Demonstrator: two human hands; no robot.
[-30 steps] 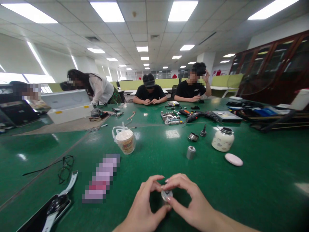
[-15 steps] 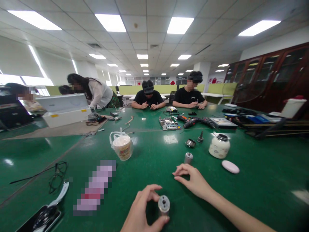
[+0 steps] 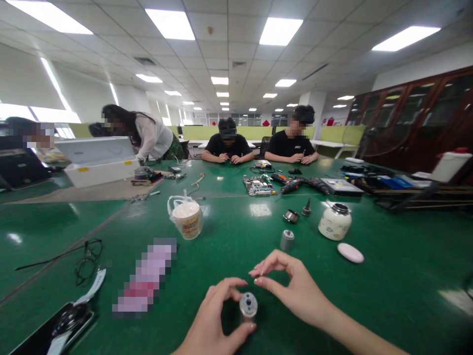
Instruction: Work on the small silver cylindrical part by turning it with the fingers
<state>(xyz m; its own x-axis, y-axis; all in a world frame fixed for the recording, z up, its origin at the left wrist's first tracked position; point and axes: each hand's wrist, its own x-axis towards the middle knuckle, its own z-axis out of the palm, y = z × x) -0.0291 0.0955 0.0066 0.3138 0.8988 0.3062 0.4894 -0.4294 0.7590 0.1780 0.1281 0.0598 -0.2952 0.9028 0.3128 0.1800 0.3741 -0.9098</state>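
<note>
A small silver cylinder that looks like an electric motor [image 3: 249, 304] stands upright near the table's front edge. My left hand [image 3: 218, 315] curves around it, with the thumb at its near side and the fingers at its left and far side. Above and to the right of that motor is my right hand [image 3: 286, 281], its thumb and index finger closed in a pinch. A tiny thing may be between the fingertips, too small to name. Just beyond the right hand stands a second, similar silver motor [image 3: 287, 240].
A metal ring-shaped part [image 3: 291, 216] and a rotor-like part [image 3: 306, 207] lie farther back. Right of them are a cream jar [image 3: 334, 222] and its pale pink lid [image 3: 351, 252]. A bagged paper cup [image 3: 187, 220], glasses [image 3: 87, 261], a circuit board [image 3: 259, 185] and power drills [image 3: 291, 185] share the green table.
My right hand has moved left and nearer, from beside the second motor to close by the first. My left hand has stayed around the first motor. The view has tilted slightly downward.
</note>
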